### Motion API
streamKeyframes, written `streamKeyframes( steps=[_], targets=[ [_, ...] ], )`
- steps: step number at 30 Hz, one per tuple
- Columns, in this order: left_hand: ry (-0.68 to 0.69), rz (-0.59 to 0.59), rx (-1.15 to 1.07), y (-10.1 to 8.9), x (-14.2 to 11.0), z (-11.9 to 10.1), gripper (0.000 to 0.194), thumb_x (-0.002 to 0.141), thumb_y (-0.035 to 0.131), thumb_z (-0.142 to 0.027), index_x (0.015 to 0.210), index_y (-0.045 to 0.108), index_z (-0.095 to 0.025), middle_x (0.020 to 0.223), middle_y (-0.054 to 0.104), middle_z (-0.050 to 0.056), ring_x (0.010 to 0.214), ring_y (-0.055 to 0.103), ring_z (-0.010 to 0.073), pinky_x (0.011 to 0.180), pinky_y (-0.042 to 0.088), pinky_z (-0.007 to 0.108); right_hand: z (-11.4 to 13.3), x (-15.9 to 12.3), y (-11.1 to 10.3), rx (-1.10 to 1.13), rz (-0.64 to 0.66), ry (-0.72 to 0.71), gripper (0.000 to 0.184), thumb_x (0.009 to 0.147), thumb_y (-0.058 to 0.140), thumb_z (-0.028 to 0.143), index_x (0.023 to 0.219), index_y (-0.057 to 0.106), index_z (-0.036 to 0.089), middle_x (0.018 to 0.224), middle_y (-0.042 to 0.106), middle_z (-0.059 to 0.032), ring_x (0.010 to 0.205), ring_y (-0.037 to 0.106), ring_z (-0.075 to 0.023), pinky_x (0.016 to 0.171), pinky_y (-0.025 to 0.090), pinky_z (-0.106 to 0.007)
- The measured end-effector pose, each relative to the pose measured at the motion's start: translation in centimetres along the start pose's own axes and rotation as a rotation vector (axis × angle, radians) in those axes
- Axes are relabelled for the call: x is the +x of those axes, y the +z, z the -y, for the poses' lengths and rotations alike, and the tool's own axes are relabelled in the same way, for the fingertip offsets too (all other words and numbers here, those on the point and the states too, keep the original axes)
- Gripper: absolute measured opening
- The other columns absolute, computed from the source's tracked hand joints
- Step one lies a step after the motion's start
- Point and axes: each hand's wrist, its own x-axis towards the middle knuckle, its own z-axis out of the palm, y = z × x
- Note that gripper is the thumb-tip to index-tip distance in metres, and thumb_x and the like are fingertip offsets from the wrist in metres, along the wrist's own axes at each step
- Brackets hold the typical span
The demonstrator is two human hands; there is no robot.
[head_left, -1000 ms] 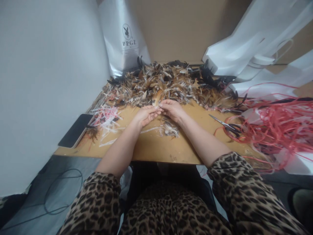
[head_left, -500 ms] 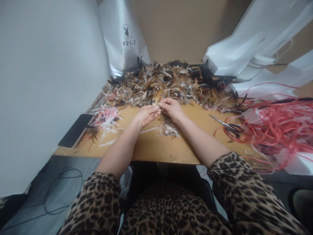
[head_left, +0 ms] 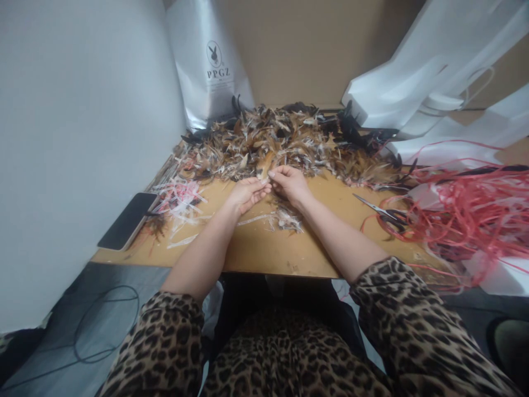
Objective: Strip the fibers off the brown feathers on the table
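Between my two hands stands a golden-brown feather (head_left: 265,163), its tip pointing up and away from me. My left hand (head_left: 249,194) pinches the feather's lower end between thumb and fingers, palm partly turned up. Right beside it, my right hand (head_left: 290,183) is closed in a pinch at the same base; its fingertips nearly touch the left thumb, and what exactly they grip is too small to make out. Just beyond both hands lies a wide pile of brown and black feathers (head_left: 289,132). A small clump of pale fluff and feather bits (head_left: 288,219) rests below my right hand.
On the left are a phone (head_left: 128,220) and a tangle of pink and white strips (head_left: 182,196). Scissors (head_left: 380,208) lie at right beside a heap of red plastic ribbon (head_left: 475,215). A printed white bag (head_left: 210,66) stands behind the feathers on the table (head_left: 289,256).
My right fingertips have shifted very slightly away from the left thumb at the feather's base. Everything else looks the same.
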Motion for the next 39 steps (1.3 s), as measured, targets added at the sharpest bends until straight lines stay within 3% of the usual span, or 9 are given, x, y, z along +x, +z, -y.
streamKeyframes(
  steps=[7,14,23,26,33,39],
  targets=[
    [0.03,0.019,0.117,0.1,-0.1,0.4,0.007,0.076,0.067,-0.009,0.07,0.066,-0.006,0.064,0.068,0.006,0.052,0.062,0.0058,0.055,0.049,0.014,0.5,-0.2,-0.1,-0.021,0.055,0.056,0.039,0.052,0.08,0.044,0.055,0.051,0.018,0.039,0.041,0.0077,0.037,0.029,-0.0038,0.039,0.019,-0.021],
    [0.021,0.039,0.143,0.2,-0.2,0.4,0.009,0.075,0.07,-0.014,0.075,0.068,-0.006,0.07,0.07,0.008,0.059,0.064,0.0075,0.058,0.05,0.015,0.5,-0.2,0.0,-0.074,-0.018,0.047,0.035,0.05,0.079,0.043,0.057,0.056,0.017,0.045,0.05,0.0052,0.043,0.038,-0.0059,0.043,0.026,-0.021],
    [-0.003,0.049,0.064,0.4,-0.3,0.2,0.008,0.076,0.069,-0.012,0.072,0.064,-0.007,0.064,0.067,0.005,0.053,0.063,0.0069,0.055,0.05,0.016,0.5,-0.1,-0.2,-0.062,0.038,0.029,0.034,0.053,0.079,0.044,0.065,0.06,0.018,0.056,0.057,0.0032,0.052,0.049,-0.0091,0.052,0.04,-0.024],
    [-0.008,0.014,-0.044,0.2,-0.3,-0.2,0.003,0.078,0.066,-0.011,0.077,0.064,-0.009,0.07,0.069,0.006,0.06,0.066,0.0089,0.059,0.051,0.017,0.5,0.1,-0.6,-0.195,0.113,-0.067,0.036,0.057,0.078,0.041,0.081,0.065,0.017,0.071,0.065,-0.0003,0.062,0.056,-0.0116,0.064,0.046,-0.027],
    [-0.044,0.022,-0.123,-0.5,0.3,-0.2,0.007,0.08,0.064,-0.015,0.085,0.068,-0.012,0.089,0.073,0.008,0.07,0.066,0.0089,0.071,0.052,0.023,1.1,-0.9,-1.0,-0.945,0.133,-0.536,0.033,0.074,0.066,0.027,0.106,0.065,0.018,0.101,0.067,-0.0081,0.089,0.06,-0.0202,0.082,0.044,-0.033],
    [-0.055,0.047,-0.097,-0.4,0.3,0.4,0.01,0.075,0.069,-0.016,0.085,0.068,-0.012,0.086,0.073,0.008,0.069,0.066,0.0096,0.071,0.051,0.023,1.0,-1.4,-0.7,-1.065,0.078,-0.574,0.021,0.081,0.058,0.03,0.097,0.067,0.018,0.09,0.068,-0.0069,0.08,0.059,-0.0185,0.072,0.041,-0.028]
  ],
)
